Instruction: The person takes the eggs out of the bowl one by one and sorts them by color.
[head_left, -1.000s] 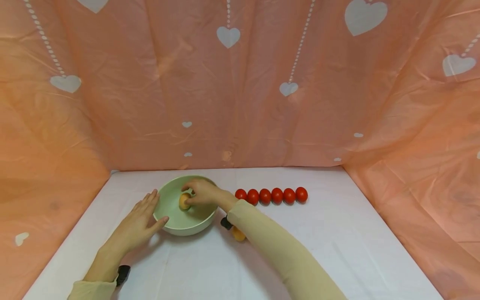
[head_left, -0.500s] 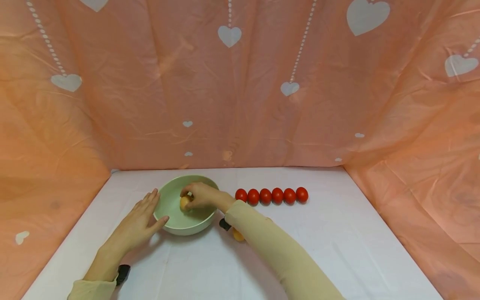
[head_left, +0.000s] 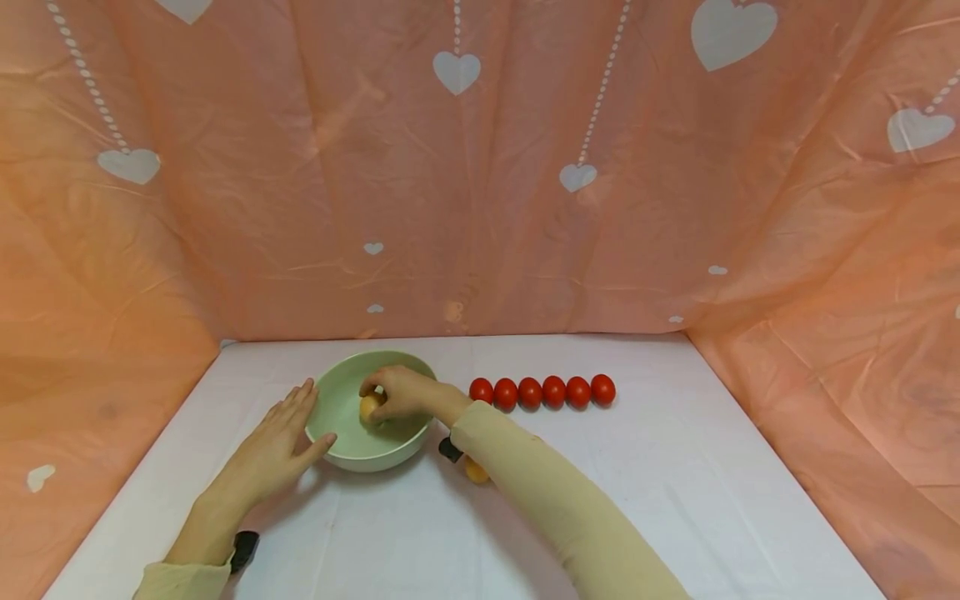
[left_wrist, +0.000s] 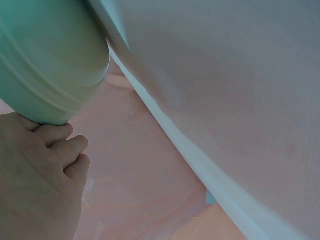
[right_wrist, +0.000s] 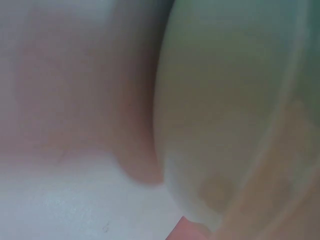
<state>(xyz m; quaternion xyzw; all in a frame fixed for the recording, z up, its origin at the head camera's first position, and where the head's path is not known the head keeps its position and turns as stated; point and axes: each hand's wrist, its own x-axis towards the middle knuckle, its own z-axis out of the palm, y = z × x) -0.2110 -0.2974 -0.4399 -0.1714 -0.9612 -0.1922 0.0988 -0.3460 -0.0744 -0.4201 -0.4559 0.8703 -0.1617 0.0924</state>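
Observation:
A light green bowl stands on the white tabletop, left of the middle. Inside it, my right hand pinches a small round yellow fruit between thumb and fingers, low near the bottom. Flat along the bowl's left side lies my left hand, fingers straight and thumb at the near rim. From the left wrist view, its fingers touch the bowl's outer wall. The right wrist view is mostly filled by the blurred bowl wall; the right fingers' grip cannot be seen there.
Several red tomatoes form a row right of the bowl, the leftmost partly behind the right forearm. Another yellow fruit is half hidden under the right sleeve. An orange heart-patterned curtain encloses the table's back and sides.
Over the last second, my right fingers have closed in a little around the yellow fruit, which has shifted very slightly right. My left hand and the bowl have stayed put.

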